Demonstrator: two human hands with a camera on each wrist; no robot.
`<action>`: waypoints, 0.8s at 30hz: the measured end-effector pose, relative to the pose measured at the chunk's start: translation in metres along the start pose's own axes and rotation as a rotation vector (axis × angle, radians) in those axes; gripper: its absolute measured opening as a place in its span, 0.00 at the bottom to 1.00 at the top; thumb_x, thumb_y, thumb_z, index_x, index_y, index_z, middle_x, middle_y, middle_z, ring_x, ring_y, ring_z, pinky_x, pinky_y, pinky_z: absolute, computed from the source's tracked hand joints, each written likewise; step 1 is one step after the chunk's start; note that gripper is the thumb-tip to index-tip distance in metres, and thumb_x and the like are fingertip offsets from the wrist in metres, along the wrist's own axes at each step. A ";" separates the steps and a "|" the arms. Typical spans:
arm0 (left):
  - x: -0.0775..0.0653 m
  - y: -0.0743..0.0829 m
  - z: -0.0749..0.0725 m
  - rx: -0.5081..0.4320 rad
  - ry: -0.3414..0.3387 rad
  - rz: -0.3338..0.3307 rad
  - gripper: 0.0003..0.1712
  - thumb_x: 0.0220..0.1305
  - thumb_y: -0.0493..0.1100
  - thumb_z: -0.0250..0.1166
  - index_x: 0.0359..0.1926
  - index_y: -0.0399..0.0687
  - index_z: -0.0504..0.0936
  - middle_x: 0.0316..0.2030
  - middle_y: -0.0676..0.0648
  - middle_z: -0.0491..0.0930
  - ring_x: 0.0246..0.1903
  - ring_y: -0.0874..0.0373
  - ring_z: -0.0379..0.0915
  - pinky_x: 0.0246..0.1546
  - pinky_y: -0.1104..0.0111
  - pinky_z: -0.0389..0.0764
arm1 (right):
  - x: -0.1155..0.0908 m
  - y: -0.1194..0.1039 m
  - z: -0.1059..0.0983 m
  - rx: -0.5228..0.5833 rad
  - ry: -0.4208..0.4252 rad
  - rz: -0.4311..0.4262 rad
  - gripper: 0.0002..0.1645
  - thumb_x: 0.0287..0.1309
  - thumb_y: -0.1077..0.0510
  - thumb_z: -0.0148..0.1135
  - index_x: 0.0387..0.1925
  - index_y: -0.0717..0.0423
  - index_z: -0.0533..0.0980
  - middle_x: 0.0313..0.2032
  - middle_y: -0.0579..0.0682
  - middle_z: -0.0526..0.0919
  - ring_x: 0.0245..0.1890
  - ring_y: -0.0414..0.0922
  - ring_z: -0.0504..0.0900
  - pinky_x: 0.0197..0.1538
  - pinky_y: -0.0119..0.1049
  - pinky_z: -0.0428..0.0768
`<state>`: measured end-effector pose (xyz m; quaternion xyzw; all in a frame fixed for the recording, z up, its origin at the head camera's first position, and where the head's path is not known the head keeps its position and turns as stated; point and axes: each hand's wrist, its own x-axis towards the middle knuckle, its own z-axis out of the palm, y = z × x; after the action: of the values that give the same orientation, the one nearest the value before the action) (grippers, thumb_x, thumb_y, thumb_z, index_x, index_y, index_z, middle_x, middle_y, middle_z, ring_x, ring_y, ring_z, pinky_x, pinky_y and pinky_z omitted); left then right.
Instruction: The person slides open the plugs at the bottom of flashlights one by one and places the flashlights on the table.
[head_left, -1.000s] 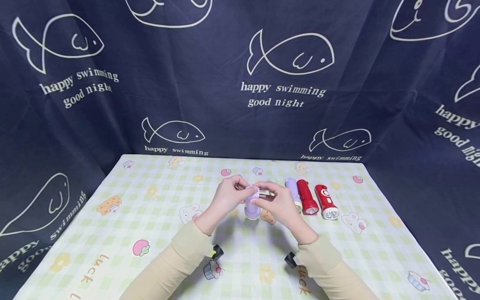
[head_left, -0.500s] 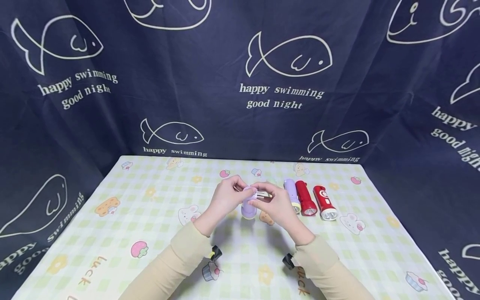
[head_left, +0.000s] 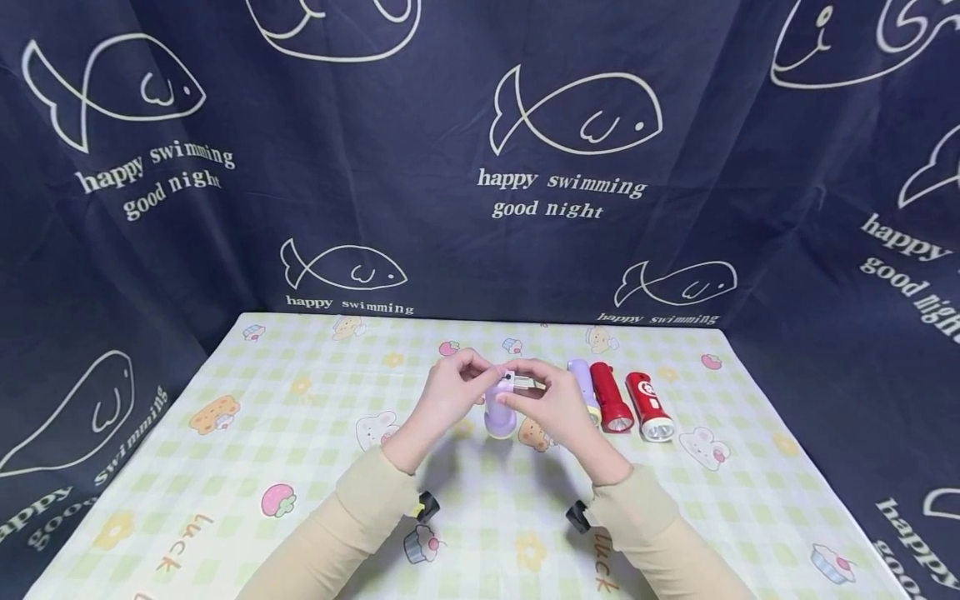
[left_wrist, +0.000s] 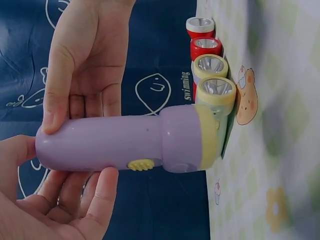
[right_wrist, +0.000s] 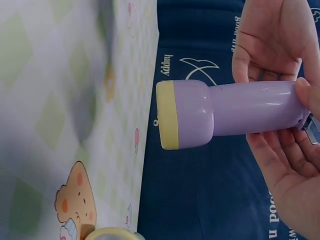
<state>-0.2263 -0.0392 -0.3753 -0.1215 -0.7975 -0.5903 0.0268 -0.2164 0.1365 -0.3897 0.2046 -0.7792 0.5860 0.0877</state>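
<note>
Gripping a lilac plastic flashlight with a yellow lens rim [head_left: 498,417], both hands met at its tail above the middle of the table. Posture: lens down, tail up, slightly tilted at most. Lens appeared clear of the cloth. This attitude presumably gave both hands access to the tail, where the small parts sat.

Left hand [head_left: 447,392]: pinching, thumb at the tail end, fingers against the side of the body; judged to be steadying it. Right hand [head_left: 558,408]: gripping the same end from the right, thumb on the near side. Silver metal plug prongs [head_left: 528,382] stuck out rightward from the tail between its thumb and forefinger; whether a fingertip pressed on them could not be told. The yellow ribbed slide switch [left_wrist: 141,164] lay outside both thumbs' reach, so the grip seemed to concern the tail only.

Right of the hands, a loose row: a pale green flashlight with a yellow rim [left_wrist: 222,112], hidden behind the right hand in the head view; a second lilac flashlight [head_left: 581,386]; a plain glossy red flashlight [head_left: 611,398]; a red flashlight with a white emblem and white rim [head_left: 649,407]. All lay on their sides, lenses towards the near edge, probably for tidy reach. Surface: pale green checked tablecloth [head_left: 315,450], navy fish-print curtain [head_left: 435,150] at the far side.
</note>
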 end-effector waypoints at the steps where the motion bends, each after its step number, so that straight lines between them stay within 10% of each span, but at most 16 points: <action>1: 0.000 0.000 0.000 -0.010 -0.003 0.007 0.09 0.59 0.45 0.65 0.32 0.43 0.82 0.29 0.48 0.83 0.25 0.60 0.76 0.28 0.69 0.82 | 0.001 -0.001 -0.001 0.004 0.003 0.012 0.23 0.45 0.63 0.73 0.46 0.62 0.79 0.45 0.58 0.83 0.47 0.45 0.81 0.46 0.33 0.82; 14: -0.002 -0.011 -0.002 -0.050 -0.037 0.157 0.12 0.65 0.41 0.60 0.48 0.46 0.81 0.43 0.48 0.83 0.45 0.57 0.77 0.45 0.65 0.79 | 0.007 -0.008 -0.012 0.007 0.033 0.113 0.25 0.45 0.61 0.74 0.48 0.59 0.79 0.46 0.57 0.83 0.47 0.45 0.82 0.48 0.33 0.81; 24: -0.006 -0.021 0.000 -0.212 -0.115 0.132 0.23 0.56 0.35 0.67 0.54 0.42 0.76 0.47 0.43 0.79 0.46 0.53 0.75 0.45 0.66 0.81 | 0.007 -0.011 -0.013 -0.017 0.052 0.173 0.24 0.46 0.55 0.74 0.48 0.55 0.80 0.44 0.54 0.84 0.46 0.46 0.83 0.50 0.35 0.81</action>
<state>-0.2250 -0.0460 -0.3964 -0.2095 -0.7210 -0.6604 0.0067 -0.2200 0.1446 -0.3738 0.1202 -0.7965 0.5897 0.0588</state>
